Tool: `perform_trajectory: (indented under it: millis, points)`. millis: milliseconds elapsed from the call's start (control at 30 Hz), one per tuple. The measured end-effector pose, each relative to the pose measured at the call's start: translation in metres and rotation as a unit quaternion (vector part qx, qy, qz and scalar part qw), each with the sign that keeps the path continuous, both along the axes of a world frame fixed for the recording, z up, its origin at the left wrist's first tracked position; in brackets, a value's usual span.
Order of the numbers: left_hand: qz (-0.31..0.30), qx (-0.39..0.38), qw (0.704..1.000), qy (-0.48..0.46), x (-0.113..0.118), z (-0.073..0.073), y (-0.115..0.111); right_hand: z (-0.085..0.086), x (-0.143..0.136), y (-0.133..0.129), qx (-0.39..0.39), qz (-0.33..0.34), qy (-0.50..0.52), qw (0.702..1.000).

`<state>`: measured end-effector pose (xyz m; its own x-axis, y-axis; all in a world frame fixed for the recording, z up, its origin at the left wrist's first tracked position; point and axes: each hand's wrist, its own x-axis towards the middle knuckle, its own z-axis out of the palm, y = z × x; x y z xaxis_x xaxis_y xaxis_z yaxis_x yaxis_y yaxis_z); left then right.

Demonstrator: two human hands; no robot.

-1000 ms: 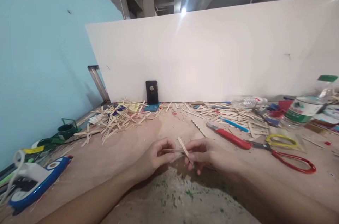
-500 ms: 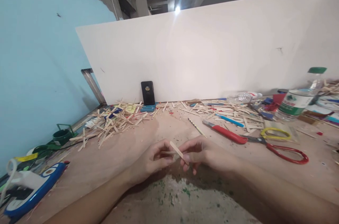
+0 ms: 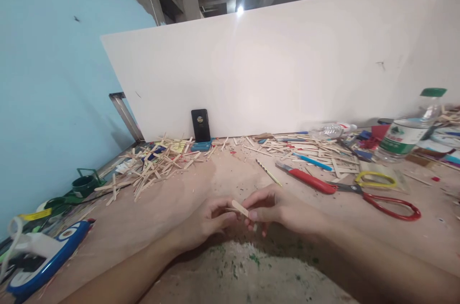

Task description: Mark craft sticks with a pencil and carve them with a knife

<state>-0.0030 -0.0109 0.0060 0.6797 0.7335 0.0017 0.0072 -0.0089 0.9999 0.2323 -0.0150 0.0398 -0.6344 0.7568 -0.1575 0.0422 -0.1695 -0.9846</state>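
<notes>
Two small sticks meet between the hands, where a loose pinch could let one slip.
Nearest, the right hand (image 3: 276, 210) has its fingers clamped on a wooden stick (image 3: 240, 208), slanting over the table; the left hand (image 3: 212, 218) has its fingers closed around a second stick (image 3: 229, 209), mostly hidden. Uneven pressure could twist the pair or snap such thin wood. Farther out, a sideways sweep of the right arm could catch the scissors (image 3: 355, 189) or the red knife (image 3: 312, 183). At the back, a jolt could topple the upright phone (image 3: 200, 126).
</notes>
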Motion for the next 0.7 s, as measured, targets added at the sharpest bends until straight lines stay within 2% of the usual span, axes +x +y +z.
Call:
perform_trajectory:
  millis: [233,500,700]
  points:
    - [0.020,0.003,1.000,0.013,-0.0035,-0.0018,0.0012,-0.0050,-0.0001,-0.0014,0.017,0.011,0.002,1.000]
    - [0.010,0.016,1.000,0.021,-0.0063,0.0020,0.0006,-0.0040,-0.0011,-0.0066,0.039,0.019,-0.001,0.999]
    - [0.001,-0.003,1.000,0.029,-0.0055,0.0022,-0.0009,-0.0065,-0.0012,-0.0070,0.048,0.015,-0.007,0.999]
